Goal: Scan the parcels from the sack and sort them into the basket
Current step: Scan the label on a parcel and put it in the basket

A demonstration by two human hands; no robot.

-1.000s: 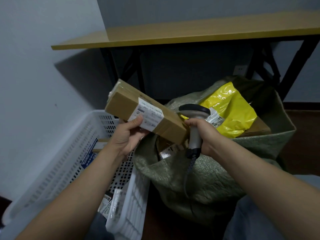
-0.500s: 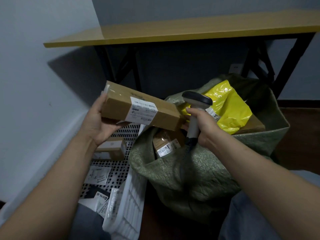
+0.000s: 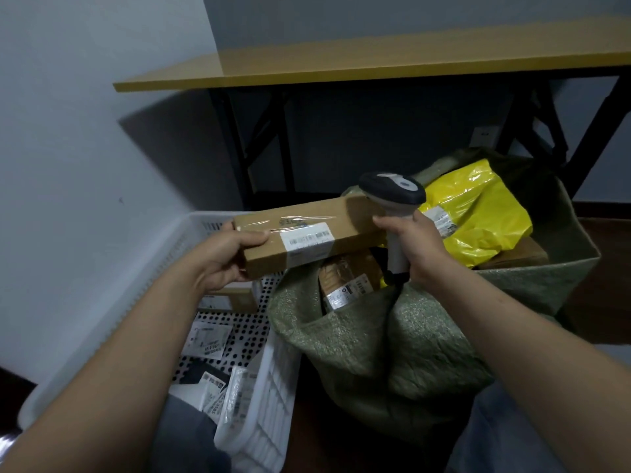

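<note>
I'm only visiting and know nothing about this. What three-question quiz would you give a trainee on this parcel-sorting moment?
1. True or false: the left hand grips the long cardboard box.
2. What does the right hand hold? A) tape roll B) scanner C) pen
3. Fill in: the yellow parcel lies in the ___.
Key: 1 true; 2 B; 3 sack.

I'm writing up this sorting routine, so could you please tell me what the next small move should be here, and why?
Probably tilt the scanner down onto the label. The left hand grips the cardboard box label-up; the right hand holds the scanner upright by the box's other end, its head apparently not yet aimed at the label.
</note>
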